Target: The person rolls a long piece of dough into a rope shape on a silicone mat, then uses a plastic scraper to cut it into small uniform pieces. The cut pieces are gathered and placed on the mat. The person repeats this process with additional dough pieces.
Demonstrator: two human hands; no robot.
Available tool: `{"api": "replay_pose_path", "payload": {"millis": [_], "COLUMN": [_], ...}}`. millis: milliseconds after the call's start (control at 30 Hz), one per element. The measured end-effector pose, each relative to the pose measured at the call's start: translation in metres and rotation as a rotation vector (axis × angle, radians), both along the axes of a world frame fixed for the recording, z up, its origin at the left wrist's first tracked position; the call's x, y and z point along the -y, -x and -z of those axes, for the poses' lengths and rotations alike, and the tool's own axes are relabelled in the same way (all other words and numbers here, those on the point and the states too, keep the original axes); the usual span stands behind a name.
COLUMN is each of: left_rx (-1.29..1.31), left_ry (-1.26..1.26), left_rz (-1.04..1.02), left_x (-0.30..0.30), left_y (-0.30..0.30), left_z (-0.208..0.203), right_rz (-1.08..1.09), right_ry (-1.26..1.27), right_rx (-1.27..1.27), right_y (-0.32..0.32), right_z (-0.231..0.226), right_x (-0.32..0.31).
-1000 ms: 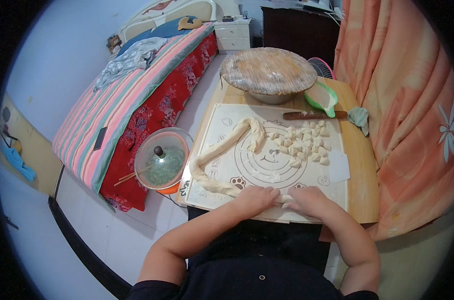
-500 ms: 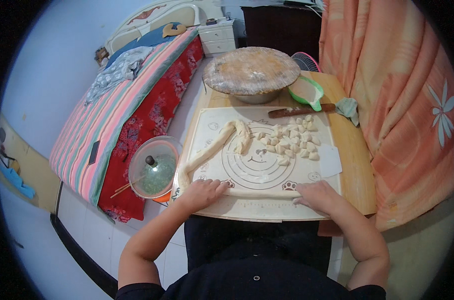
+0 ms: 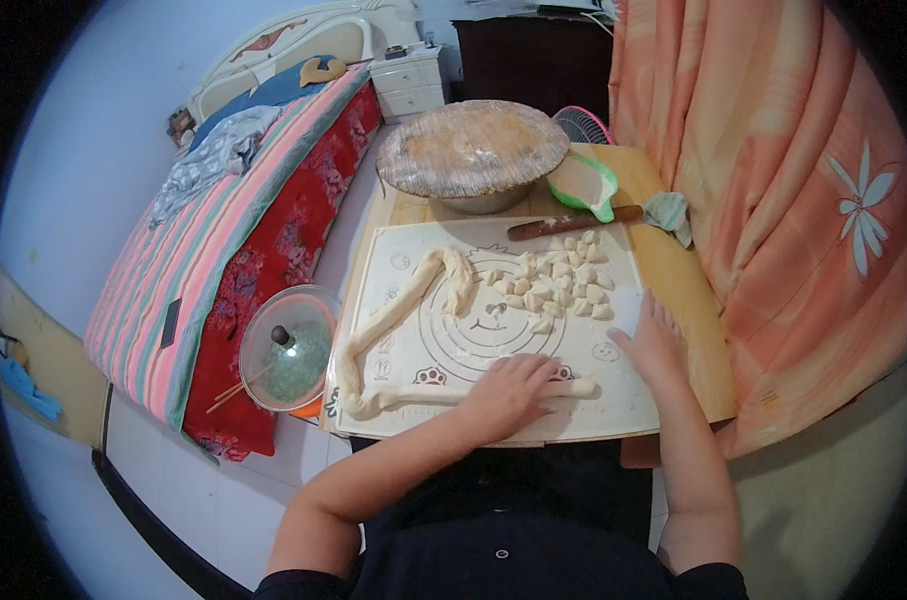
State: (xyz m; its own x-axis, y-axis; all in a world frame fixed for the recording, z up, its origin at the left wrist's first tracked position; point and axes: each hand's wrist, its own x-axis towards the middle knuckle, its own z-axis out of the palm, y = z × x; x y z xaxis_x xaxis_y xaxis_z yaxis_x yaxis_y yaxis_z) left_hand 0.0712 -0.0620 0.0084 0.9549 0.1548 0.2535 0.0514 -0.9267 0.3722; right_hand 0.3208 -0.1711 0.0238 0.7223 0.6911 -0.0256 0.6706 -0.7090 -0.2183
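Half a second ago both hands lay spread at the near edge of the mat, the left near its left corner and the right near its right corner; now the left hand (image 3: 509, 392) has moved in toward the middle and lies palm down, fingers loosely bent, on the dough rope (image 3: 394, 330), while the right hand (image 3: 654, 340) has slid up the right side and rests open and flat on the mat (image 3: 574, 420) beside a white sheet (image 3: 626, 305). The view has also swung, so the bench (image 3: 689, 300) sits more to the right than before. The stretch of rope under the left hand is hidden, and only a short stub shows past its fingers toward the right hand. Whether the left hand grips the rope or merely presses it cannot be told. The rope's near stretch runs left to right along the mat's near edge; at the left corner it bends and its long run heads diagonally away and to the right, ending in a curled hook near the mat's centre. Cut dough pieces (image 3: 559, 280) lie clustered on the far right of the mat, with a rolling pin (image 3: 572, 222) just beyond them and a green scoop (image 3: 584, 185) behind it. A covered basin (image 3: 474, 150) stands at the far end of the bench, and a glass-lidded bowl (image 3: 289, 350) sits to the left, by the bed (image 3: 224, 230).
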Motion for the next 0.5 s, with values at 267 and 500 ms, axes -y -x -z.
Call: {"api": "replay_pose_path", "payload": {"millis": [267,500], "left_rx": [0.034,0.17], "left_ry": [0.022,0.171], "left_rz": [-0.02,-0.132], "left_x": [0.015,0.032], "left_y": [-0.052,-0.063], "left_z": [0.027,0.033], "right_rz": [0.011,-0.005], "right_ry": [-0.254,-0.18], "right_rx": [-0.189,-0.146], "right_y": [-0.045,0.061], "right_z": [0.012,-0.034], "right_x": [0.015,0.044]}}
